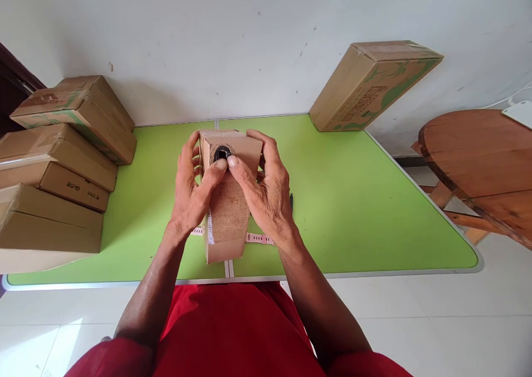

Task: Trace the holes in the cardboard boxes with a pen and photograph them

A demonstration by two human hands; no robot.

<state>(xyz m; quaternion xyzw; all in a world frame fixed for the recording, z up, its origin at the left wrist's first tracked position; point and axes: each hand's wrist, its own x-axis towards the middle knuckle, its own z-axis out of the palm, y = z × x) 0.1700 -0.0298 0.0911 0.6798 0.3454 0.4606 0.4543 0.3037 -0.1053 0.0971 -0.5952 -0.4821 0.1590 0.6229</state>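
Observation:
A small brown cardboard box (228,222) stands on the green table (353,199), held between both hands. My left hand (192,191) grips its left side, thumb pressed on top beside a small black round object (221,153) on the box's upper face. My right hand (266,191) wraps the right side, its thumb touching the same black object. A pink-and-white measuring tape (258,238) lies flat under the box, sticking out on both sides. A dark pen (291,200) peeks out just right of my right hand.
Several stacked cardboard boxes (62,161) crowd the table's left end. Another carton (369,86) leans against the white wall at the back right. A round wooden table (482,155) stands to the right. White floor tiles surround the table.

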